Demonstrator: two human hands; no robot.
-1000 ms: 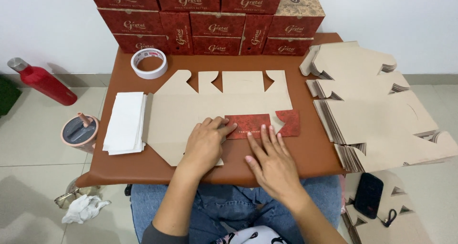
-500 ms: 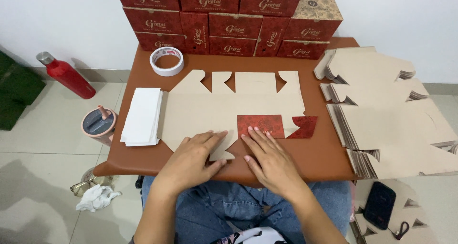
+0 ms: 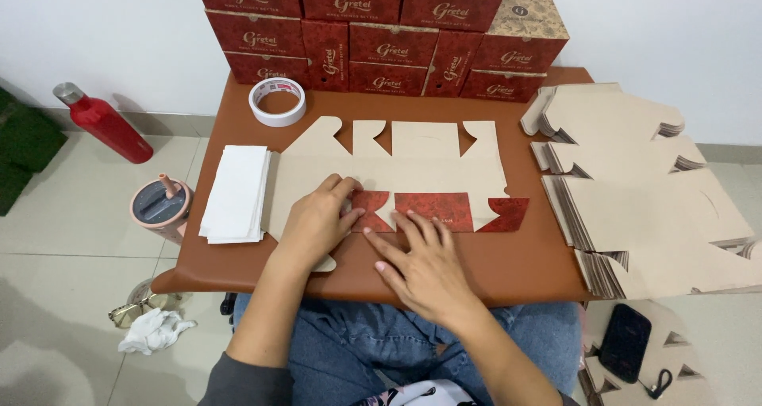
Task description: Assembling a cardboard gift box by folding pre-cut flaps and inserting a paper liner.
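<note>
1. Right now my left hand (image 3: 317, 219) lies palm-down on the flat, unfolded brown cardboard box blank (image 3: 397, 168), its fingers (image 3: 343, 190) spread loose and pressing, gripping nothing.
2. My right hand (image 3: 421, 263) rests flat too, fingers stretched out and unclenched, their tips on the blank's folded-over red patterned flaps (image 3: 432, 210).
3. That blank sits in the middle of the brown tabletop (image 3: 508, 271), its red flaps along the edge nearer me.
4. Left of it, just beside my left hand, lies a stack of white paper sheets (image 3: 236, 192).
5. A roll of white tape (image 3: 277, 101) sits behind the blank, near a wall of stacked red printed boxes (image 3: 373, 45).
6. To the right, piles of more flat brown blanks (image 3: 635, 192) fan out.
7. On the floor to the left stand a red bottle (image 3: 103, 122) and a pink lidded cup (image 3: 161, 206).
</note>
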